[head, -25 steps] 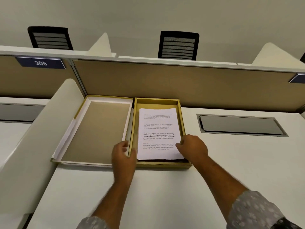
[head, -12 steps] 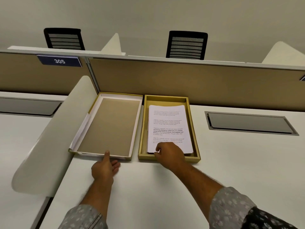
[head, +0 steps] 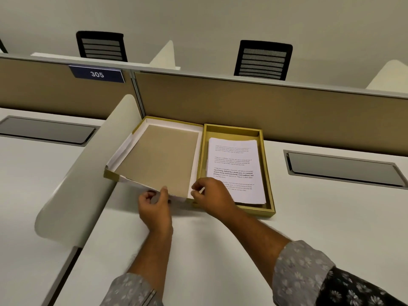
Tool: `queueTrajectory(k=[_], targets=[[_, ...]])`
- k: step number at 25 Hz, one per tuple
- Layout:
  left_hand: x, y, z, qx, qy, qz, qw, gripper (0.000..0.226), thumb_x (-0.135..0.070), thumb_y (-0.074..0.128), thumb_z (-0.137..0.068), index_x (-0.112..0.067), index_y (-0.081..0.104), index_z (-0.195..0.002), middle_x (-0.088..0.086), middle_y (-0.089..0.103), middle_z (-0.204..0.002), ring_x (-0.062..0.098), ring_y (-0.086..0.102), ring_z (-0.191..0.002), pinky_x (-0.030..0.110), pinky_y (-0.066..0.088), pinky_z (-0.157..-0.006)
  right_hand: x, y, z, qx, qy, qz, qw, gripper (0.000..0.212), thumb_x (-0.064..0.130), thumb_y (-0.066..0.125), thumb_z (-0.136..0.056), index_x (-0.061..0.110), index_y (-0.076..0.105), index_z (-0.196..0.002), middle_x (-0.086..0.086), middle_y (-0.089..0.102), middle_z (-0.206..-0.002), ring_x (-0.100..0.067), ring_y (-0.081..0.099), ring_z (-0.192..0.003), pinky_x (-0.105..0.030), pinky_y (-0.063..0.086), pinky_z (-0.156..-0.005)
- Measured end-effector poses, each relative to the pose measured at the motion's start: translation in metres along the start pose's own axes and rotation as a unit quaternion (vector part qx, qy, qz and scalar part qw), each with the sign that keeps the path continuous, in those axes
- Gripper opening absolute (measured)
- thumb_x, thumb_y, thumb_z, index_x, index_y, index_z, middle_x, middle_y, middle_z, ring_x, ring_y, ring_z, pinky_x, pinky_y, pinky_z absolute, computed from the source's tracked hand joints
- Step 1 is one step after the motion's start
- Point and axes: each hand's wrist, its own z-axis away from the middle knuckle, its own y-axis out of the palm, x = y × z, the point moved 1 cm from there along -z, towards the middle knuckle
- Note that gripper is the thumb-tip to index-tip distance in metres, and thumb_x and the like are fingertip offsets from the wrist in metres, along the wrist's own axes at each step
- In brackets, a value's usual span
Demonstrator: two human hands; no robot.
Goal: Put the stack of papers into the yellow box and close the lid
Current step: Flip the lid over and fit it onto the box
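The yellow box (head: 269,177) lies open on the white desk against the partition, and the stack of papers (head: 235,164) lies flat inside it. Its lid (head: 161,157) lies upside down just left of the box, brown inside with white walls, its near edge lifted off the desk. My left hand (head: 155,205) grips that near edge from below, thumb on top. At the lid's near right corner my right hand (head: 212,196) pinches the wall, between the lid and the box.
A curved white divider (head: 88,173) stands right beside the lid on the left. The tan partition (head: 287,111) runs behind both. A grey cable hatch (head: 344,170) is set in the desk to the right of the box. Two black chairs show beyond the partition.
My right hand left the papers and moved left to the lid's near right corner. My left hand closed on the lid's near edge and raised it off the desk.
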Motion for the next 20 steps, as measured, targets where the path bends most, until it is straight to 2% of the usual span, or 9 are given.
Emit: queueTrajectory(k=[3,6,8,11,13,17,20], targets=[[-0.009,0.001,0.013,0.024,0.064,-0.005,0.998,0.042,-0.035,0.092,-0.077,-0.036,0.059,-0.102,-0.009,0.070,-0.112,0.013,0.076,-0.098,0.037,0.066,-0.080,0.019,-0.006,-0.005,-0.017,-0.002,-0.086,0.996,0.024,0.032,0.073,-0.096,0.019,0.080,-0.115,0.006,0.078,-0.107,-0.008,0.071,-0.088,-0.025,0.058,-0.081],[-0.014,0.000,0.027,0.049,0.114,-0.009,0.992,0.066,-0.043,0.091,-0.069,-0.034,0.049,-0.119,-0.007,0.071,-0.122,0.000,0.078,-0.086,0.026,0.064,-0.078,0.047,-0.011,-0.011,-0.013,-0.031,-0.158,0.987,0.024,0.036,0.075,-0.095,0.023,0.078,-0.114,0.015,0.073,-0.098,-0.001,0.068,-0.086,-0.014,0.050,-0.071],[-0.018,0.001,0.037,0.063,0.130,-0.010,0.989,0.078,-0.048,0.091,-0.067,-0.035,0.046,-0.129,-0.006,0.070,-0.126,0.002,0.078,-0.086,0.021,0.062,-0.076,0.069,-0.016,-0.016,-0.014,-0.053,-0.187,0.981,0.026,0.040,0.076,-0.094,0.024,0.078,-0.114,0.016,0.072,-0.097,-0.001,0.068,-0.088,-0.012,0.049,-0.069],[-0.026,0.005,0.048,0.073,0.161,-0.035,0.984,0.072,-0.054,0.088,-0.068,-0.035,0.055,-0.129,-0.012,0.070,-0.125,0.008,0.075,-0.094,0.008,0.055,-0.073,0.099,-0.024,-0.024,-0.013,-0.070,-0.247,0.966,0.026,0.041,0.079,-0.091,0.023,0.079,-0.110,0.012,0.075,-0.097,-0.007,0.071,-0.093,-0.019,0.057,-0.075],[-0.026,0.008,0.050,0.080,0.182,-0.063,0.978,0.063,-0.044,0.091,-0.073,-0.034,0.059,-0.127,-0.015,0.070,-0.120,0.006,0.073,-0.095,0.002,0.051,-0.071,0.114,-0.030,-0.027,-0.018,-0.083,-0.276,0.957,0.029,0.040,0.081,-0.089,0.019,0.080,-0.109,0.006,0.077,-0.098,-0.011,0.072,-0.096,-0.029,0.063,-0.081],[-0.023,0.011,0.052,0.095,0.223,-0.109,0.964,0.059,-0.035,0.090,-0.079,-0.022,0.063,-0.130,-0.013,0.071,-0.118,0.009,0.072,-0.097,0.006,0.054,-0.078,0.123,-0.043,-0.025,-0.039,-0.078,-0.347,0.934,0.029,0.035,0.081,-0.091,0.011,0.079,-0.108,-0.007,0.079,-0.101,-0.024,0.075,-0.101,-0.042,0.065,-0.091],[-0.020,0.012,0.053,0.108,0.223,-0.130,0.960,0.057,-0.032,0.090,-0.080,-0.023,0.063,-0.130,-0.013,0.070,-0.117,0.012,0.071,-0.100,0.023,0.059,-0.084,0.114,-0.052,-0.012,-0.051,-0.054,-0.375,0.924,0.022,0.035,0.080,-0.092,0.016,0.079,-0.103,-0.003,0.080,-0.099,-0.020,0.075,-0.100,-0.035,0.064,-0.088]])
